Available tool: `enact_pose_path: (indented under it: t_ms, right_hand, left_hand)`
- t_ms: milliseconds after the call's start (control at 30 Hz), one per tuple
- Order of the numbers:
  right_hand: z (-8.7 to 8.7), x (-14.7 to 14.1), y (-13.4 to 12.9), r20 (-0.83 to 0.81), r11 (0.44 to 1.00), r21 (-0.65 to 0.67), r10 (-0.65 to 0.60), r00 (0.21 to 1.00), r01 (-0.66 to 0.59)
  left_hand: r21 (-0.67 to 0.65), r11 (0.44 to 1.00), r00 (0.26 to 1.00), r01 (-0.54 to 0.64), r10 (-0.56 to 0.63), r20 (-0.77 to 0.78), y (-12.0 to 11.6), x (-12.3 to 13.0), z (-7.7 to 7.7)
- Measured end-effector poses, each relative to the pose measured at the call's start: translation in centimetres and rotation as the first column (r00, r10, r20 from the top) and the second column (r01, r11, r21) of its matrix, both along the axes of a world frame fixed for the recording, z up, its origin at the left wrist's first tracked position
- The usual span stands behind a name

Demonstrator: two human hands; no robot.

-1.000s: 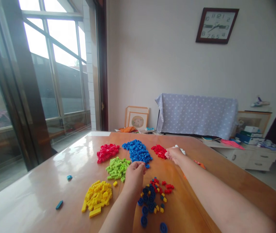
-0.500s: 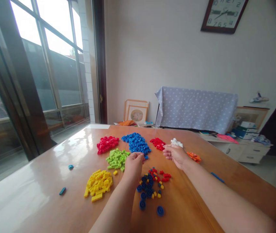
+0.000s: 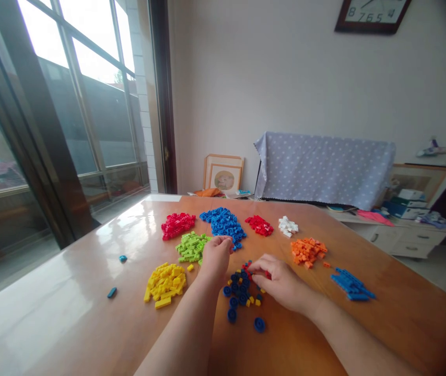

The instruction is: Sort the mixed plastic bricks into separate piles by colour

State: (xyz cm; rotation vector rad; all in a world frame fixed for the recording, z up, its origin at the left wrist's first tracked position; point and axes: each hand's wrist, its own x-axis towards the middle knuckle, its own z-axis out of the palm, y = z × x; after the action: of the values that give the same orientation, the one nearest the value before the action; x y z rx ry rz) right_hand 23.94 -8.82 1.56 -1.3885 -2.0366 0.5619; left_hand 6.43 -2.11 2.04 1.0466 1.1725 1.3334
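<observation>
My left hand (image 3: 218,255) is closed between the lime green pile (image 3: 191,246) and the blue pile (image 3: 226,224); what its fingers hold, if anything, is hidden. My right hand (image 3: 276,279) reaches over the mixed pile, thumb and fingers apart, its fingertips at the small red pieces (image 3: 247,269). Dark blue round pieces (image 3: 242,298) and small yellow pieces (image 3: 252,301) lie beside them. One round blue piece (image 3: 259,325) sits apart, nearer to me.
On the wooden table (image 3: 129,334) are yellow bricks (image 3: 165,283), two red piles (image 3: 178,224) (image 3: 259,225), white pieces (image 3: 288,226), orange pieces (image 3: 308,251), and long blue pieces (image 3: 352,285). Two teal pieces (image 3: 123,258) (image 3: 112,292) lie at the left. A cloth-covered object (image 3: 325,167) stands behind.
My right hand has moved down and toward me, from near the far red pile to the mixed pile. My left hand stays near the green pile. The view has shifted slightly.
</observation>
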Motion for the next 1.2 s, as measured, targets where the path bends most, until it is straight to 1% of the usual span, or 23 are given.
enact_pose_path:
  t_ms: [67, 167, 233, 300, 367, 467, 567, 600, 667, 733, 800, 833, 900, 967, 1000, 1100, 1200]
  right_hand:
    - [0.5, -0.7, -0.9, 0.079, 0.999, 0.001, 0.05, 0.996, -0.051]
    - [1.6, -1.4, -2.2, 0.172, 0.993, -0.043, 0.117, 0.978, -0.111]
    - [2.4, -1.5, -2.9, 0.227, 0.985, -0.113, 0.155, 0.962, -0.132]
    - [2.9, -1.3, -3.4, 0.268, 0.966, -0.214, 0.199, 0.942, -0.143]
    - [3.0, -1.1, -3.8, 0.303, 0.948, -0.284, 0.232, 0.924, -0.144]
    - [2.8, -1.0, -4.3, 0.344, 0.944, -0.288, 0.256, 0.903, -0.157]
    - [2.3, -1.2, -4.5, 0.329, 0.941, -0.279, 0.282, 0.901, -0.192]
    - [2.2, -1.3, -4.4, 0.296, 0.936, -0.289, 0.286, 0.912, -0.2]
    - [2.1, -1.6, -3.9, 0.164, 0.926, -0.319, 0.266, 0.95, -0.204]
    - [2.2, -1.8, -2.9, -0.038, 0.921, -0.336, 0.194, 0.98, -0.195]
    - [2.4, -1.8, -1.3, -0.238, 0.928, -0.334, 0.089, 0.967, -0.168]
    - [2.4, -1.8, -0.2, -0.312, 0.933, -0.33, 0.036, 0.95, -0.144]
    - [2.2, -1.6, 2.3, -0.382, 0.934, -0.356, -0.105, 0.918, -0.042]
    - [1.5, -1.2, 5.1, -0.361, 0.912, -0.404, -0.234, 0.902, 0.075]
    - [1.0, -1.0, 6.5, -0.333, 0.906, -0.405, -0.271, 0.903, 0.123]
    - [-0.8, -0.6, 10.2, -0.253, 0.907, -0.327, -0.356, 0.9, 0.267]
    - [-2.4, -0.6, 12.8, -0.241, 0.902, -0.286, -0.393, 0.887, 0.322]
  left_hand:
    - [0.006, 1.0, 1.0, -0.002, 0.002, 0.003, 0.0, -0.1, 0.0]
    - [0.012, 1.0, 1.0, -0.009, 0.009, 0.008, 0.0, -0.2, 0.1]
    - [0.015, 1.0, 1.0, -0.016, 0.016, 0.008, 0.0, -0.3, 0.3]
    - [0.014, 1.0, 1.0, -0.025, 0.024, 0.012, 0.0, -0.5, 0.4]
    - [0.012, 0.999, 0.999, -0.038, 0.038, 0.033, 0.0, -0.7, 0.6]
    - [0.011, 0.998, 0.994, -0.068, 0.066, 0.083, 0.1, -1.1, 0.7]
    - [-0.007, 0.996, 0.988, -0.092, 0.093, 0.128, 0.2, -1.3, 0.7]
    - [-0.019, 0.995, 0.985, -0.095, 0.096, 0.141, 0.2, -1.4, 0.6]
    - [-0.051, 0.995, 0.981, -0.089, 0.096, 0.167, 0.2, -1.3, 0.5]
    - [-0.091, 0.993, 0.977, -0.071, 0.088, 0.196, 0.2, -1.3, 0.3]
    - [-0.141, 0.988, 0.971, -0.06, 0.09, 0.222, 0.3, -1.2, 0.2]
    - [-0.168, 0.984, 0.968, -0.06, 0.099, 0.233, 0.3, -1.2, 0.2]
    - [-0.22, 0.973, 0.961, -0.066, 0.122, 0.25, 0.4, -1.1, 0.1]
    - [-0.254, 0.965, 0.955, -0.068, 0.137, 0.264, 0.5, -1.1, 0.0]
    - [-0.265, 0.962, 0.953, -0.063, 0.137, 0.271, 0.6, -1.0, -0.1]
    - [-0.283, 0.958, 0.951, -0.046, 0.129, 0.282, 0.6, -0.8, -0.5]
    - [-0.294, 0.955, 0.953, -0.032, 0.119, 0.28, 0.6, -0.4, -0.7]
